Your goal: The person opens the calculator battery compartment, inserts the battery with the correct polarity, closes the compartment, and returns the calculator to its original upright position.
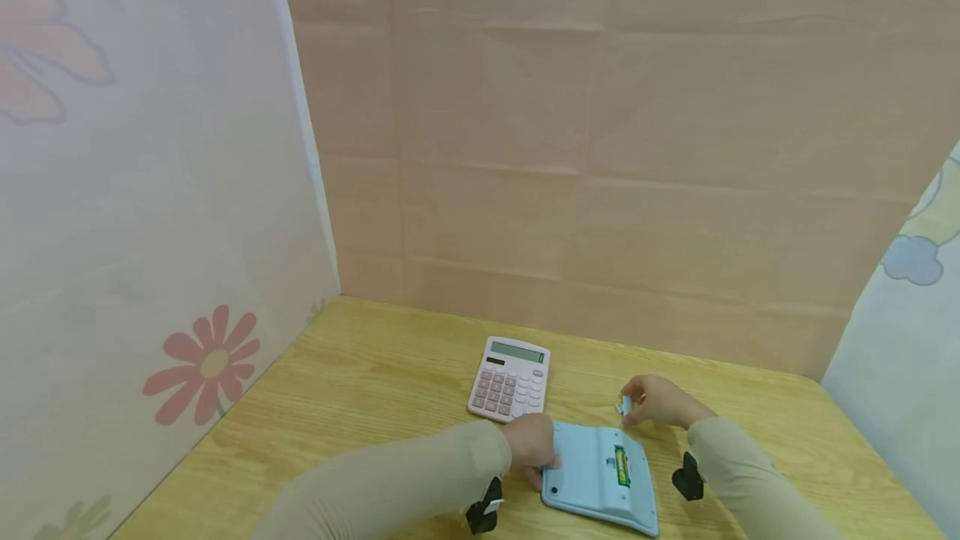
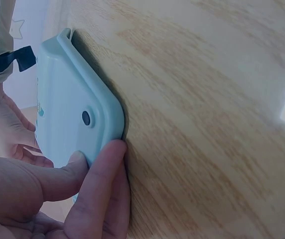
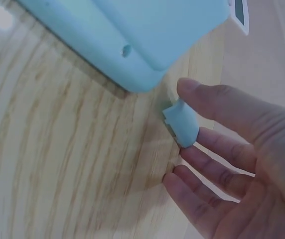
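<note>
A light blue calculator (image 1: 581, 467) lies face down on the wooden table, its raised back part at the right. Inside its uncovered battery slot sits a green battery (image 1: 622, 467). My left hand (image 1: 531, 440) grips the calculator's left edge, thumb on the back and fingers along the side, as the left wrist view shows. Beyond the calculator's far right corner, my right hand (image 1: 662, 401) pinches a small light blue battery cover (image 3: 183, 123) between thumb and fingers. The cover stands on edge close over the table, its small tabs facing left in the right wrist view.
A pink calculator (image 1: 510, 379) lies face up behind my left hand, close to the blue one. The wooden table (image 1: 375, 373) meets a brown paper backdrop (image 1: 600, 148) at the back. Flower-patterned panels (image 1: 225, 232) stand at the sides.
</note>
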Motion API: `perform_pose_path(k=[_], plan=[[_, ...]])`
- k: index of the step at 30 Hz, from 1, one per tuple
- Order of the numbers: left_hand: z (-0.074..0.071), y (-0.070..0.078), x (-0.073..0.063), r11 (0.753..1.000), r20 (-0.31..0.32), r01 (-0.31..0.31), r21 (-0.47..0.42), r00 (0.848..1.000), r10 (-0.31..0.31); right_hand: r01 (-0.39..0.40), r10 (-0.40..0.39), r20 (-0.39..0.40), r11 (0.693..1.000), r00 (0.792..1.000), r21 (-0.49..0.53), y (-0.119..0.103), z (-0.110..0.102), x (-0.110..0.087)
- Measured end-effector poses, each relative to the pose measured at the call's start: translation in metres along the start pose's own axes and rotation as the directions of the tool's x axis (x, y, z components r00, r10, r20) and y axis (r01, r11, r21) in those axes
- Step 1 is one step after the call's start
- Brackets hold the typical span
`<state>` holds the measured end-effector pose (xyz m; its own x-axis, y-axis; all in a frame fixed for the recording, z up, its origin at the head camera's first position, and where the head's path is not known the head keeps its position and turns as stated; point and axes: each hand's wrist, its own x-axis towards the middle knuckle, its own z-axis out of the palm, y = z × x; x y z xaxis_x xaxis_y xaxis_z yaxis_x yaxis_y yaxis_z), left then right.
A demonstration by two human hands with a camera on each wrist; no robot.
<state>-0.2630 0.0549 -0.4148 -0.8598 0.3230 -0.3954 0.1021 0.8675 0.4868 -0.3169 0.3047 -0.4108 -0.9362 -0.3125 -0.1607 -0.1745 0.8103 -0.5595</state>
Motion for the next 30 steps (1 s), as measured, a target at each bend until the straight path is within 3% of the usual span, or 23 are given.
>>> perform_pose_path(k=[13, 30], plan=[[0.000, 0.002, -0.005, 1.000, -0.021, -0.008, 0.016, 1.000, 0.008, 0.032, -0.033, -0.018, 0.999, 0.999, -0.044, 0.010, -0.004, -0.005], [-0.001, 0.000, -0.006, 0.999, -0.015, -0.009, -0.034, 1.000, 0.008, 0.089, -0.090, -0.018, 0.994, 0.996, -0.059, -0.019, -0.031, -0.039]])
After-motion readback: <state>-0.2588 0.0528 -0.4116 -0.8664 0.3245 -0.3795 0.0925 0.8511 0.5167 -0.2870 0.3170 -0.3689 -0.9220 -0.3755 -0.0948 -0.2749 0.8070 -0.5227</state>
